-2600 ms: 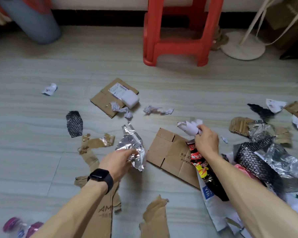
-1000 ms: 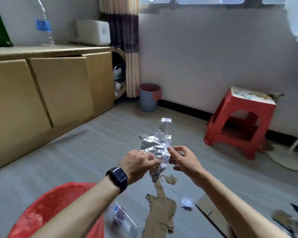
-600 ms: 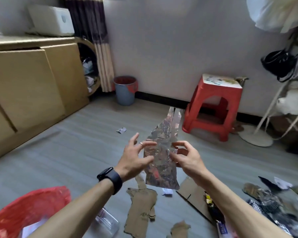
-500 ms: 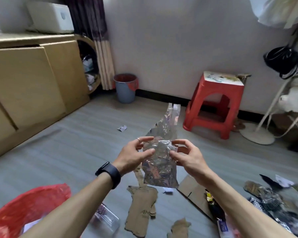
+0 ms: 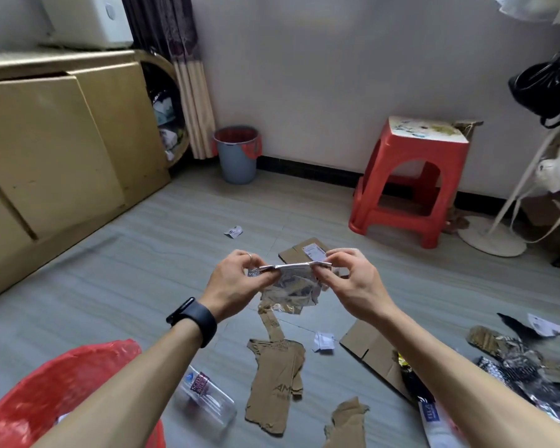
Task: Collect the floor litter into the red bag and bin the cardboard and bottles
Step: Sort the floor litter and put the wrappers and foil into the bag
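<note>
While I watch, the left hand [image 5: 236, 282] and right hand [image 5: 349, 282] each pinch one top corner of the foil wrapper [image 5: 291, 287]; it hangs between them, above and right of the red bag [image 5: 46, 399].

Head-worn view, forward and down

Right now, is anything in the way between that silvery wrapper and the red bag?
Nothing visible does. The left hand and right hand pinch the foil wrapper in the air; the red bag sits lower left. A clear bottle lies on the floor beside it, below that path.
</note>
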Tool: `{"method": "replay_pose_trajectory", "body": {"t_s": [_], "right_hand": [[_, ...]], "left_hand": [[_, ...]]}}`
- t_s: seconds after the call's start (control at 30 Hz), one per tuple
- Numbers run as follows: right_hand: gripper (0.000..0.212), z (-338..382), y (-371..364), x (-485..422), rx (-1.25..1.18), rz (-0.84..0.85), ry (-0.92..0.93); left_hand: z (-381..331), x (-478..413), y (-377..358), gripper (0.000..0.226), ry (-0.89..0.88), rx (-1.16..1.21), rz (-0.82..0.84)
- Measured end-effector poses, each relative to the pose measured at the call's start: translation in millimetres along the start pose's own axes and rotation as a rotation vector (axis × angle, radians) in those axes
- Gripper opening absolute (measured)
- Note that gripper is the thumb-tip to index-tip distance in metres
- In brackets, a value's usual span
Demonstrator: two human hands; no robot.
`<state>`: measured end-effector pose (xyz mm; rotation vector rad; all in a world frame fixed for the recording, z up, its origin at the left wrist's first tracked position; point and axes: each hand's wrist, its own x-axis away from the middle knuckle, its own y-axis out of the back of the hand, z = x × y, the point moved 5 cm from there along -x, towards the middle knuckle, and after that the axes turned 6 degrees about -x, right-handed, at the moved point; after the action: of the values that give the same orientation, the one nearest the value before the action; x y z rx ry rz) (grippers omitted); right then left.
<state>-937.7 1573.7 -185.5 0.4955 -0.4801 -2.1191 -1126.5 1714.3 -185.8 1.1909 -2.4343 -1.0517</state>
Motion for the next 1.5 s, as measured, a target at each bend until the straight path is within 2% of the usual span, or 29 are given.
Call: {"method": "replay_pose_trajectory", "body": {"t_s": [0.13, 0.23, 0.3, 0.43, 0.5, 0.57, 0.6, 0.7, 0.83, 0.9, 1.03, 1.1, 1.23, 1.27, 1.37, 1.5], "right_hand": [[0.015, 0, -15, 2, -0.314, 0.101, -0.136], [0.033, 0, -25, 7, -0.441, 0.222, -0.219], [0.032, 5, -26, 8, -0.492, 0.235, -0.246], [0.017, 13, -23, 6, -0.696, 0.156, -0.314], [0.018, 12, -25, 7, -0.760, 0.185, -0.364], [0.015, 11, -27, 9, -0.802, 0.247, -0.388], [0.015, 12, -26, 9, -0.816, 0.260, -0.392], [0.032, 16, -22, 6, -0.815, 0.233, -0.369], [0.044, 23, -22, 9, -0.614, 0.263, -0.269], [0.042, 22, -25, 10, -0.572, 0.288, -0.258], [0.021, 19, -32, 10, -0.620, 0.350, -0.315], [0.024, 18, -34, 12, -0.616, 0.324, -0.343], [0.047, 14, -37, 13, -0.680, 0.291, -0.340], [0.043, 13, -37, 11, -0.691, 0.277, -0.334], [0.017, 15, -35, 6, -0.722, 0.213, -0.320], [0.028, 18, -35, 5, -0.781, 0.167, -0.303]], "left_hand": [[6, 5, -3, 0.014, 0.091, 0.379, 0.077], [10, 7, 3, 0.018, 0.141, 0.472, 0.009], [8, 9, 9, 0.027, 0.179, 0.537, -0.007], [5, 17, 3, 0.042, 0.264, 0.684, 0.236], [5, 18, 2, 0.034, 0.299, 0.700, 0.259], [7, 18, 5, 0.018, 0.332, 0.718, 0.192], [7, 18, 7, 0.013, 0.341, 0.731, 0.175], [6, 20, 7, 0.033, 0.395, 0.780, 0.216], [3, 23, 3, 0.027, 0.429, 0.869, 0.337], [5, 21, 1, 0.029, 0.402, 0.802, 0.301], [4, 17, 0, 0.033, 0.320, 0.691, 0.168], [4, 15, 2, 0.032, 0.289, 0.699, 0.105], [1, 14, 5, 0.024, 0.248, 0.701, 0.052], [1, 14, 5, 0.023, 0.259, 0.717, 0.054], [1, 15, 6, 0.027, 0.316, 0.780, 0.142], [-5, 22, 1, 0.045, 0.376, 0.930, 0.389]]}}
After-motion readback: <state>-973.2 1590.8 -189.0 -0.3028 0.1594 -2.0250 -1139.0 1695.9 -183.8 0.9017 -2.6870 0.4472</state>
